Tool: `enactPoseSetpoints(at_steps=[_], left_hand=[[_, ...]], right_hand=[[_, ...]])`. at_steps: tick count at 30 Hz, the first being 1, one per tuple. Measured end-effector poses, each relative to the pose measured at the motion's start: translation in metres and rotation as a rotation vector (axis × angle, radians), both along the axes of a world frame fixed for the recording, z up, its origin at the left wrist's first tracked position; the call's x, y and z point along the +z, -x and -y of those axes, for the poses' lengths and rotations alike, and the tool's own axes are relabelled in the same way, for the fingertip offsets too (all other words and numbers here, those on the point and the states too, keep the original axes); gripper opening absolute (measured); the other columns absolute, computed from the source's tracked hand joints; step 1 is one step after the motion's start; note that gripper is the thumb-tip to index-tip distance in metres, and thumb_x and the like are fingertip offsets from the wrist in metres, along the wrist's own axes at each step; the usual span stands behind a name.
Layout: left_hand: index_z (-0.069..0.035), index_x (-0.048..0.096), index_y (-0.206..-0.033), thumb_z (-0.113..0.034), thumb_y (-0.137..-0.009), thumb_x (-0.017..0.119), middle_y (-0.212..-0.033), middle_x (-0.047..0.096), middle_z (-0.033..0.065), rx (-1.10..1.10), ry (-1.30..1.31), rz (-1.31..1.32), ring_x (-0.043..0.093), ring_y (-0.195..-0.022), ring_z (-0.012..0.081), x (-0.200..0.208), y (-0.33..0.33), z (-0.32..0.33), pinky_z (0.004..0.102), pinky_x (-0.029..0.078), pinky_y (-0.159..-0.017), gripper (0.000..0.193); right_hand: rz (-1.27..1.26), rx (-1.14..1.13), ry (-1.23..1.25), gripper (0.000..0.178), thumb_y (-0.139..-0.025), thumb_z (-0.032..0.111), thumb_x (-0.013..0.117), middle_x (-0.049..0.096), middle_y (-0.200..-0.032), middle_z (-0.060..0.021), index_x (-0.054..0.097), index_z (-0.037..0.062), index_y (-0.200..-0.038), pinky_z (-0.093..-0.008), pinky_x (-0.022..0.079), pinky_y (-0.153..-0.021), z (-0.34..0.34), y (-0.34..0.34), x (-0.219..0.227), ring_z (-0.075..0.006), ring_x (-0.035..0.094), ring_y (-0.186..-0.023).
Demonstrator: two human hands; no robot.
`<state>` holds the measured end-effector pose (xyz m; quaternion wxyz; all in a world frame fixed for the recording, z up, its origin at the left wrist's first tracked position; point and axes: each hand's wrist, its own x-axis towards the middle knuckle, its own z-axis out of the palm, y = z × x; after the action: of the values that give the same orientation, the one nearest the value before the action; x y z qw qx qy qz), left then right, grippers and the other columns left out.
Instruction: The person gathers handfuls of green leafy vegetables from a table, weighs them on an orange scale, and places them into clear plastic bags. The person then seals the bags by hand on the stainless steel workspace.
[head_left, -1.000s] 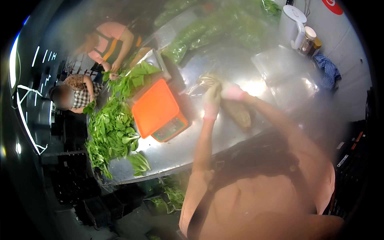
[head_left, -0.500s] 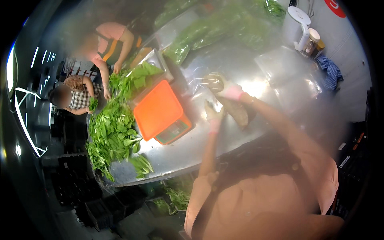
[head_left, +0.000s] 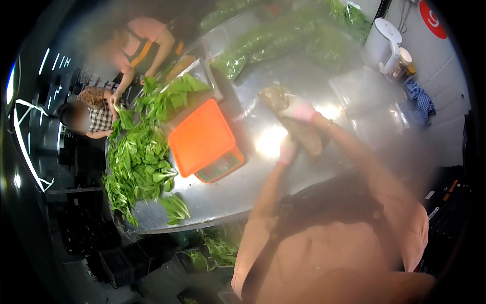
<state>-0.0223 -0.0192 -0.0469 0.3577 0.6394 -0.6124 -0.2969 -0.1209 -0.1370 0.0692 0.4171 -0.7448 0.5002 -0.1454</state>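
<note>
A long, brownish root-like vegetable (head_left: 307,137), which looks wrapped in clear plastic, lies slantwise over the steel table (head_left: 212,202) in front of me. My right hand (head_left: 298,110), in a pale glove with a pink cuff, is closed round its upper part. The far end pokes out beyond the fingers. Lower down, my left hand (head_left: 287,148), gloved likewise, is against the near-left side of the vegetable. Glare and blur hide its fingers. Left of my hands stands an orange-topped scale (head_left: 202,139).
Loose leafy greens (head_left: 139,167) heap along the table's left end, where two co-workers (head_left: 147,48) stand. Bagged greens (head_left: 273,45) lie at the back. On the right are clear plastic sheets (head_left: 372,96), a white jug (head_left: 380,43), jars (head_left: 401,63) and a checked cloth (head_left: 420,103).
My left hand has shifted right and nearer to me, against the vegetable. My right hand keeps its hold, moving slightly right. A co-worker's arm has moved left over the greens.
</note>
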Motion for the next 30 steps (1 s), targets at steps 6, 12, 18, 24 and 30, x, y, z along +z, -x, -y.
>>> enactPoseSetpoints(at_steps=[6, 12, 18, 24, 30], left_hand=[[-0.001, 0.059, -0.096, -0.012, -0.087, 0.049, -0.084, 0.061, 0.0239, 0.116, -0.038, 0.038, 0.061, -0.079, 0.0353, 0.034, 0.002, -0.011, 0.0367, 0.048, -0.067, 0.018], [0.004, 0.058, -0.097, -0.007, -0.089, 0.044, -0.084, 0.064, 0.0084, 0.241, -0.215, -0.761, 0.059, -0.07, 0.0182, -0.042, 0.012, 0.002, 0.0291, 0.047, -0.066, 0.019], [0.003, 0.054, -0.107, -0.008, -0.087, 0.045, -0.094, 0.061, 0.0084, 0.184, -0.315, -0.893, 0.061, -0.077, 0.0161, -0.079, 0.011, 0.006, 0.0289, 0.052, -0.067, 0.024], [0.006, 0.053, -0.107, -0.012, -0.086, 0.045, -0.097, 0.061, 0.0156, 0.156, -0.137, -0.648, 0.058, -0.09, 0.0244, -0.096, 0.017, 0.002, 0.0316, 0.045, -0.078, 0.028], [0.006, 0.05, -0.113, -0.014, -0.087, 0.047, -0.108, 0.058, 0.0243, 0.091, 0.236, -0.121, 0.055, -0.104, 0.0314, -0.049, 0.021, -0.02, 0.037, 0.041, -0.088, 0.033]], right_hand=[[0.095, -0.233, 0.164, 0.086, -0.064, 0.039, 0.063, 0.048, -0.119, -0.0268, 0.026, 0.0191, -0.139, -0.0419, 0.043, -0.089, 0.011, 0.016, -0.04, -0.0399, 0.053, -0.102], [-0.008, -0.191, 0.377, 0.076, -0.07, 0.032, 0.067, 0.05, -0.111, -0.0228, 0.03, 0.0204, -0.136, -0.0442, 0.046, -0.083, -0.02, -0.004, 0.0, -0.0391, 0.056, -0.096], [-0.221, 0.065, 0.376, 0.083, -0.064, 0.043, 0.066, 0.05, -0.109, -0.0218, 0.031, 0.0204, -0.136, -0.0424, 0.047, -0.083, -0.022, -0.002, -0.048, -0.0373, 0.057, -0.094], [-0.347, 0.232, 0.623, 0.075, -0.067, 0.028, 0.067, 0.049, -0.113, -0.0195, 0.035, 0.0222, -0.134, -0.044, 0.045, -0.078, -0.045, 0.009, -0.055, -0.034, 0.056, -0.092], [-0.221, 0.34, 0.808, 0.061, -0.073, 0.023, 0.062, 0.052, -0.11, -0.0157, 0.041, 0.0213, -0.13, -0.0417, 0.044, -0.077, -0.042, -0.053, -0.066, -0.031, 0.055, -0.092]])
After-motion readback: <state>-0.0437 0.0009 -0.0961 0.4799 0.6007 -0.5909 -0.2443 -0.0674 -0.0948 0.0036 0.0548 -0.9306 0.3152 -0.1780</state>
